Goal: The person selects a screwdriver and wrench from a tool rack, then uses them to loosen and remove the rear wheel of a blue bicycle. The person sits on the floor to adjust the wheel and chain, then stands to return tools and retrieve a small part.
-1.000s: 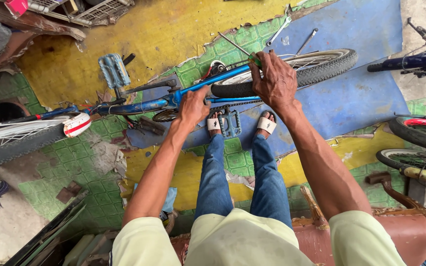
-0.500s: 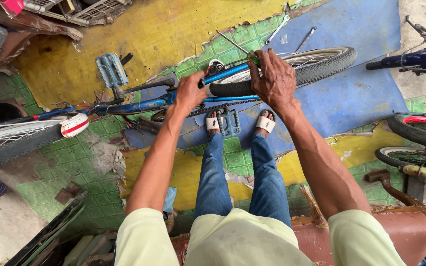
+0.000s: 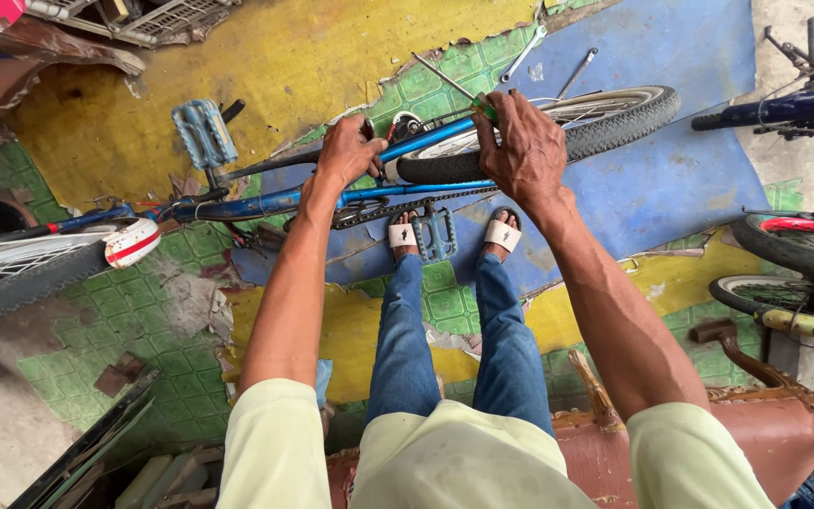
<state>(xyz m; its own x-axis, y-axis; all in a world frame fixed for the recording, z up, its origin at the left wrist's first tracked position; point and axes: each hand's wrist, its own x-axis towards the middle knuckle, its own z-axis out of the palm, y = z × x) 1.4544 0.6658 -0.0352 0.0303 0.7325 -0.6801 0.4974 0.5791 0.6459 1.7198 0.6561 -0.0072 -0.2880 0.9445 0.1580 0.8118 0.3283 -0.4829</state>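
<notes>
Bicycle: a blue bicycle (image 3: 266, 200) lies on its side on the floor (image 3: 266, 57), just in front of the seated person's sandalled feet.
Left hand: the left hand (image 3: 349, 151) has its grip closed around the blue frame tube close to the rear wheel hub.
Right hand: the right hand (image 3: 523, 151) presses on the rear tyre (image 3: 614, 123), its grip closed on a thin green-handled tool (image 3: 479, 102).
Chain: it appears to be still on, running below the frame.
Done: the bicycle is laid down and steadied.
Left: the work at the rear wheel looks barely begun; the wheel sits in the frame.
Nearby: spanners (image 3: 522, 52) lie on the blue patch of floor; other bicycles stand at the right.
</notes>
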